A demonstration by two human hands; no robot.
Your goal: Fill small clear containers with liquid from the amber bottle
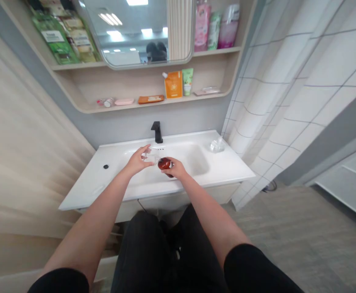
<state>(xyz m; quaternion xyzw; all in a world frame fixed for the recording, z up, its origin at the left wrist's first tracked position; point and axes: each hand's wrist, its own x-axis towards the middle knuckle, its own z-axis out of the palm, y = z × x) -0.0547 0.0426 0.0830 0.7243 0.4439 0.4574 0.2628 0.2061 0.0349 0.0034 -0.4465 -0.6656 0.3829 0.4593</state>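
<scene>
Over the white sink basin (200, 159), my left hand (136, 162) is curled around a small transparent container (152, 158), thumb below and fingers above. Its exact kind is hard to make out. My right hand (177, 168) grips a reddish-brown bottle (164, 163) with a dark top, tilted toward the left. The bottle and the transparent container are very close together; whether they touch I cannot tell. Part of the bottle is hidden behind my right fingers.
Behind the basin stands a black faucet (157, 132). A transparent, crumpled-looking item (217, 145) sits on the counter's right side, a small black round piece (105, 167) on its left. Above hangs a shelf (89, 106) with an orange pouch (174, 84), tubes and bottles.
</scene>
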